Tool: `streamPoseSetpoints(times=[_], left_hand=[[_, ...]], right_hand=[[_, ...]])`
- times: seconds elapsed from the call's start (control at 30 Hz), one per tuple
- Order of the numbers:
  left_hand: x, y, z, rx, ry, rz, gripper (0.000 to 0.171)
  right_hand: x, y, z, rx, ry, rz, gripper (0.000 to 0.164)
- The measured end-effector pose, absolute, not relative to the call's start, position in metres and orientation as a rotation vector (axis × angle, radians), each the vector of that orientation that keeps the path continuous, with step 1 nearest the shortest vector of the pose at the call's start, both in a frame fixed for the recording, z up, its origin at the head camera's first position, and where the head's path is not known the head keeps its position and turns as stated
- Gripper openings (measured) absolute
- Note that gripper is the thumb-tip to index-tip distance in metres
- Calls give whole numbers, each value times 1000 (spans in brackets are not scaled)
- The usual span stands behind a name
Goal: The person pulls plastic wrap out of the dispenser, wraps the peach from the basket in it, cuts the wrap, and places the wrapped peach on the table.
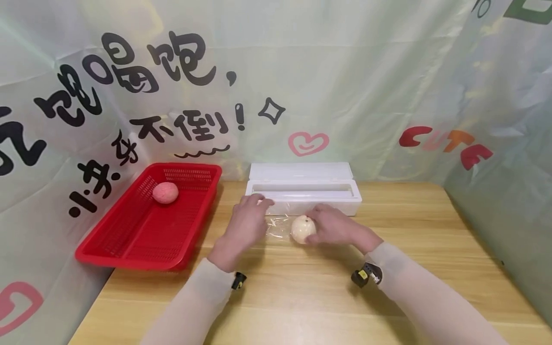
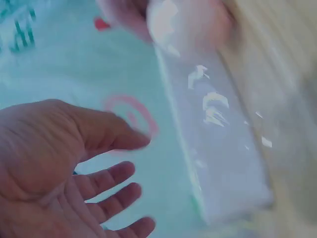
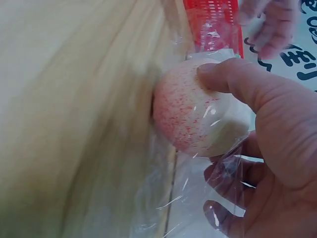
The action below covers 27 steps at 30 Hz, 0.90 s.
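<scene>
A pale round fruit with pink streaks, like a peach (image 1: 303, 229), sits at the front of a white cling film box (image 1: 340, 207). My right hand (image 1: 334, 225) grips it, the thumb on one side and the fingers curled under the other, as the right wrist view shows. Clear cling film (image 3: 190, 198) lies over the fruit and those fingers. More film stretches leftward along the box front. My left hand (image 1: 247, 223) hovers by the box's left end, thumb and fingers (image 2: 116, 196) apart with nothing between them.
A red perforated basket (image 1: 142, 261) stands at the left with a pink round fruit (image 1: 166, 192) inside. The box's lid (image 1: 302, 170) is raised, and a white roll (image 1: 310, 194) lies within. A printed cloth (image 1: 366, 86) hangs behind the wooden table (image 1: 293, 297).
</scene>
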State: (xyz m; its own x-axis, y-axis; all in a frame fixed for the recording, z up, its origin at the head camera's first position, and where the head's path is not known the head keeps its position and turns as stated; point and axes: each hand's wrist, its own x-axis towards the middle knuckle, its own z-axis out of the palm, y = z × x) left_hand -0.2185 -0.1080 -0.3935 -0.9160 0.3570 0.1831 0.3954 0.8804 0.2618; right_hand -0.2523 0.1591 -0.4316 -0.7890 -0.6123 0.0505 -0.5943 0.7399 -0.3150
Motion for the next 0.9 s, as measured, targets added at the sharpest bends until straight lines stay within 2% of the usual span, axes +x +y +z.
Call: streamPoseSetpoints(times=[0.13, 0.23, 0.33, 0.47, 0.63, 0.73, 0.83, 0.9], left_hand=[[-207, -72, -394, -817, -2787, -234, 56], [-209, -53, -411, -1025, -2741, -127, 65], [-215, -44, -429, -1078, -2692, -48, 75], [-225, -41, -442, -1058, -2646, -46, 66], [-236, -40, -443, -1085, -2669, -189, 56], [-244, -40, -441, -1073, -2756, -322, 51], [-253, -42, -438, -1057, -2820, -419, 50], [-259, -44, -436, -1051, -2854, -471, 52]], right_hand=[[-256, 158, -426, -1013, 2859, -479, 66], [-257, 157, -422, -1014, 2841, -471, 65], [-258, 155, -421, -1005, 2835, -462, 64], [-259, 154, -421, -984, 2832, -453, 66], [-250, 162, -413, -902, 2967, -369, 77], [-240, 168, -408, -880, 3139, -359, 69], [-235, 168, -415, -1039, 3254, -360, 55], [-232, 165, -425, -1165, 3280, -360, 55]])
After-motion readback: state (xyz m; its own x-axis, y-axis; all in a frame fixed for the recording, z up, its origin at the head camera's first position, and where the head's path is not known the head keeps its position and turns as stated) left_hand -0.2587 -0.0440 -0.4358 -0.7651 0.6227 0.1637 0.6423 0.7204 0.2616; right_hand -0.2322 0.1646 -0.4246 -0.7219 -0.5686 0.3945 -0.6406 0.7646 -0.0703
